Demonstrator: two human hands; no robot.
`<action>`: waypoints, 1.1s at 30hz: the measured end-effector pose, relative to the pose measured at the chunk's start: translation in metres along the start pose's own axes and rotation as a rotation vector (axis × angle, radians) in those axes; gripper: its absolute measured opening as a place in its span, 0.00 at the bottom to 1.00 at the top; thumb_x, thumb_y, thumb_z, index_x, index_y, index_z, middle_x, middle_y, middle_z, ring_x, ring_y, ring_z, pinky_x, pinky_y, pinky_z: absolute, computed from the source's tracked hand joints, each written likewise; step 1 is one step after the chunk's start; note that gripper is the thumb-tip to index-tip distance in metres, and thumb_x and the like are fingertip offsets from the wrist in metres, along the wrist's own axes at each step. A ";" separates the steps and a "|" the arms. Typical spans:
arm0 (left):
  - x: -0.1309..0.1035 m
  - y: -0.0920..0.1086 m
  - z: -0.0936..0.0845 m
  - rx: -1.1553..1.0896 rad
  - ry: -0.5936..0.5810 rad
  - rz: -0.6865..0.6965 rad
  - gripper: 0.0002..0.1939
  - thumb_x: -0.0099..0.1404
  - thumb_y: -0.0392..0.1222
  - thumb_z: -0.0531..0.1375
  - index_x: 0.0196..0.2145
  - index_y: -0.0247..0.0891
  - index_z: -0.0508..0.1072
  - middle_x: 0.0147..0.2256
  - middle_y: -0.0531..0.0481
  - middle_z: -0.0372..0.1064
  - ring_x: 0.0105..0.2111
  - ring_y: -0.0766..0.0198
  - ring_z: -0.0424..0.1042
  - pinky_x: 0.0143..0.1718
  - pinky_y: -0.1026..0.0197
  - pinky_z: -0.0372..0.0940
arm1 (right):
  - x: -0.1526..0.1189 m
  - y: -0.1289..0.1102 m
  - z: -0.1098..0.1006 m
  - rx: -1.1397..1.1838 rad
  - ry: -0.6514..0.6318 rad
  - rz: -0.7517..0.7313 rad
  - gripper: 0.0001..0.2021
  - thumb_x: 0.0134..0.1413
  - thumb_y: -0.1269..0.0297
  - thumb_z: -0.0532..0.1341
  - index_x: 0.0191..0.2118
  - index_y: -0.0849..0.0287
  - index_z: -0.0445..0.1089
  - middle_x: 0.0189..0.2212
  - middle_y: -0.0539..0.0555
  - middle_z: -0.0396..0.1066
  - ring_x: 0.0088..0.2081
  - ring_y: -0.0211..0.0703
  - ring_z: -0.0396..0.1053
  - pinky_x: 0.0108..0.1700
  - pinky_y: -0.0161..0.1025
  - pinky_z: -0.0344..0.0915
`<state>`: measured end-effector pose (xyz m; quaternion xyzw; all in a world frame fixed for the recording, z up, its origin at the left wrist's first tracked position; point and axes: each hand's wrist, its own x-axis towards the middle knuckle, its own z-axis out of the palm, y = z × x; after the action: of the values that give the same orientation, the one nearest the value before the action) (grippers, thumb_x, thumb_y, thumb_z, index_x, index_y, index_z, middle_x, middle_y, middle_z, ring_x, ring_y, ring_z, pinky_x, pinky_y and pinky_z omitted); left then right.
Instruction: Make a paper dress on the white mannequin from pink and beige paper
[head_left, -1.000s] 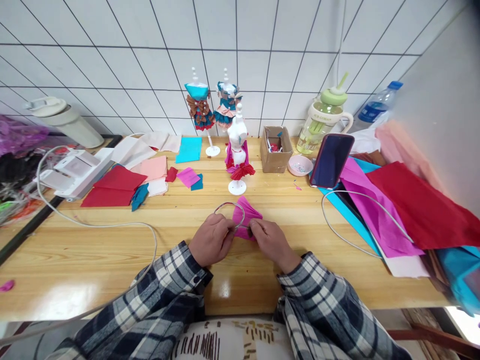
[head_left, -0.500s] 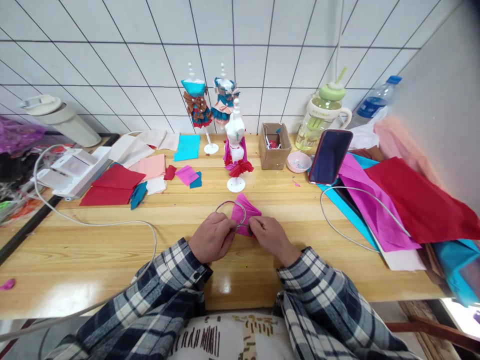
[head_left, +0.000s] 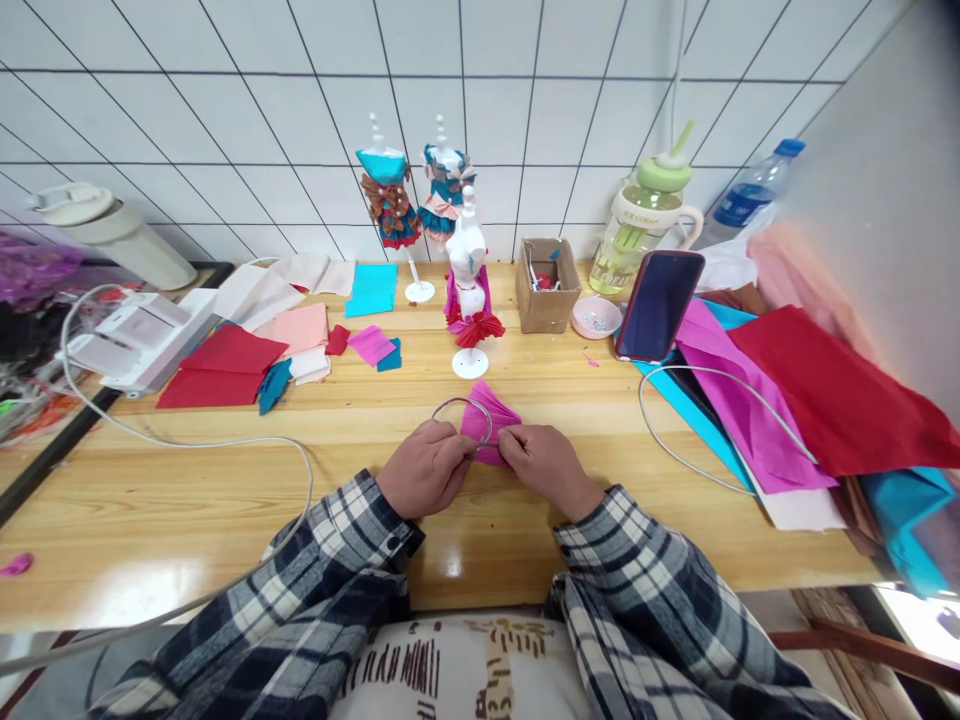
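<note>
A pleated magenta piece [head_left: 482, 408], which looks like crepe paper, fans out between my two hands above the table. My left hand [head_left: 426, 466] is closed, its thumb and forefinger pinching a thin grey cord [head_left: 459, 401]. That cord curves up in a loop over the magenta piece, and a short length runs across to my right fingertips. My right hand [head_left: 549, 466] is closed as well, pinching the gathered right edge of the piece. Beyond the hands stands a small white dress form [head_left: 468, 240] with magenta and red pieces around its lower part.
Two more dressed forms [head_left: 387, 195] stand behind. A cardboard box [head_left: 548, 312], a pink bowl [head_left: 597, 318], a phone [head_left: 660, 305] and a green-lidded jug [head_left: 637, 230] are to the right, beside coloured sheets [head_left: 847, 390]. Cut pieces [head_left: 225, 365] and a power strip [head_left: 161, 345] lie left.
The whole view has shifted slightly upward. My hands keep the same hold, with the cord loop and the magenta piece almost unchanged between them.
</note>
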<state>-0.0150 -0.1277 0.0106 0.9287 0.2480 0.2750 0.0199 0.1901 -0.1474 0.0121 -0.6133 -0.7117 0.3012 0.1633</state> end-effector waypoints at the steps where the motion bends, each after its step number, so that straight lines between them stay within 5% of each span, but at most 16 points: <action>1: 0.000 0.000 0.000 0.003 0.003 0.003 0.06 0.63 0.30 0.53 0.38 0.36 0.65 0.27 0.49 0.65 0.29 0.61 0.64 0.32 0.59 0.62 | 0.000 0.000 0.000 -0.008 0.003 0.003 0.19 0.62 0.59 0.49 0.21 0.57 0.65 0.20 0.48 0.65 0.24 0.37 0.56 0.28 0.36 0.43; 13: 0.002 0.000 -0.003 -0.006 0.008 -0.044 0.06 0.63 0.30 0.52 0.35 0.37 0.67 0.25 0.50 0.65 0.27 0.61 0.63 0.31 0.59 0.60 | 0.000 0.004 0.001 -0.030 0.130 0.039 0.20 0.66 0.56 0.45 0.26 0.55 0.65 0.22 0.49 0.67 0.26 0.39 0.61 0.28 0.36 0.44; 19: -0.002 -0.008 -0.002 -0.126 0.134 -0.428 0.09 0.68 0.35 0.52 0.42 0.39 0.70 0.41 0.46 0.70 0.43 0.57 0.67 0.46 0.53 0.60 | -0.001 0.011 -0.001 -0.016 0.264 0.005 0.19 0.68 0.55 0.43 0.35 0.54 0.66 0.26 0.50 0.70 0.30 0.43 0.67 0.31 0.36 0.52; 23: -0.001 -0.009 -0.001 -0.173 0.094 -0.592 0.11 0.68 0.44 0.54 0.42 0.42 0.75 0.48 0.44 0.64 0.53 0.51 0.61 0.53 0.45 0.55 | -0.001 0.007 0.005 0.180 0.348 -0.055 0.13 0.67 0.57 0.48 0.50 0.55 0.60 0.36 0.53 0.73 0.37 0.46 0.71 0.38 0.39 0.61; 27: 0.003 0.000 0.002 -0.316 0.073 -0.679 0.14 0.64 0.52 0.60 0.43 0.45 0.77 0.48 0.45 0.62 0.53 0.50 0.61 0.55 0.44 0.56 | -0.003 -0.010 0.025 0.525 0.369 -0.182 0.11 0.66 0.65 0.48 0.52 0.55 0.52 0.45 0.57 0.71 0.45 0.44 0.71 0.45 0.42 0.66; 33: 0.003 0.006 0.005 -0.349 0.235 -0.740 0.09 0.62 0.48 0.62 0.34 0.43 0.79 0.43 0.47 0.64 0.47 0.54 0.65 0.52 0.49 0.60 | -0.008 -0.033 0.053 0.754 0.299 -0.154 0.05 0.64 0.66 0.49 0.45 0.53 0.51 0.35 0.52 0.69 0.32 0.41 0.71 0.33 0.39 0.70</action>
<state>-0.0076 -0.1314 0.0089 0.7221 0.5150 0.3910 0.2461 0.1344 -0.1696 -0.0070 -0.4925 -0.5638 0.4352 0.5002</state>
